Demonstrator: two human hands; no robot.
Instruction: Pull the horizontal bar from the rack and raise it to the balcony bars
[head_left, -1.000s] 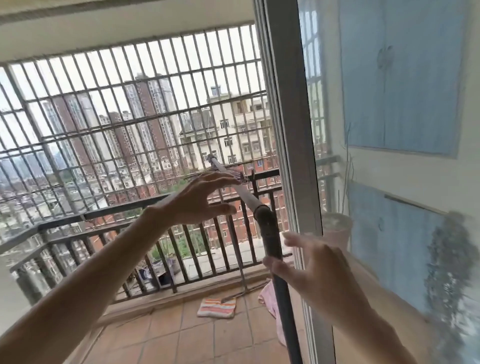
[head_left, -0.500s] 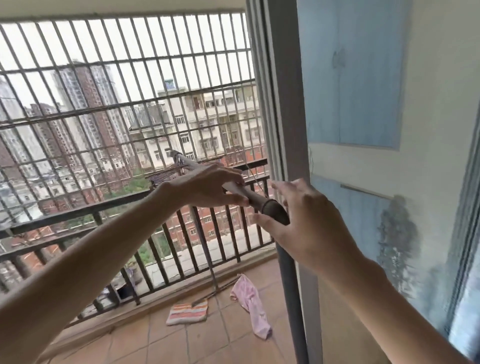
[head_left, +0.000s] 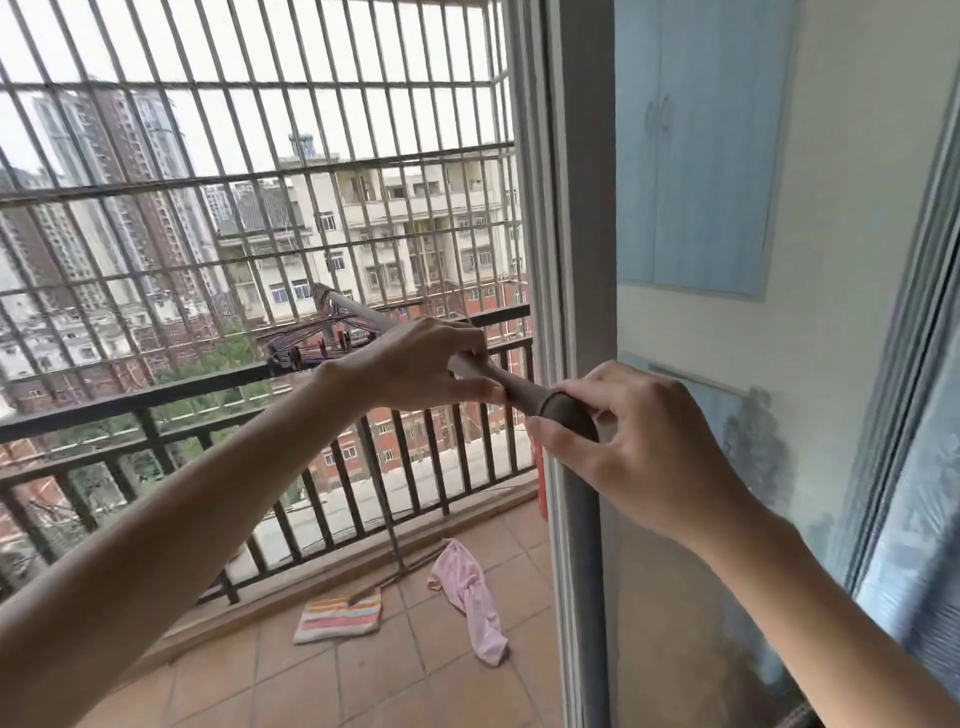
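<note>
Pole (head_left: 470, 366), pale with dark grip, slanting across the balcony doorway: left hand (head_left: 426, 364) curling its fingers around the shaft, right hand (head_left: 639, 441) pinching the dark end, striped cloth (head_left: 340, 616) and pink cloth (head_left: 470, 592) lying on the tiles below.

Below you, the tiled floor (head_left: 291, 680) carries a striped cloth (head_left: 338, 617) and a pink cloth (head_left: 470, 587), lying apart.

Open air lies left of and below the pole (head_left: 363, 317) — hemmed beyond by the window grille (head_left: 249, 171) and railing (head_left: 156, 395), on the right by the door frame (head_left: 576, 208).
</note>
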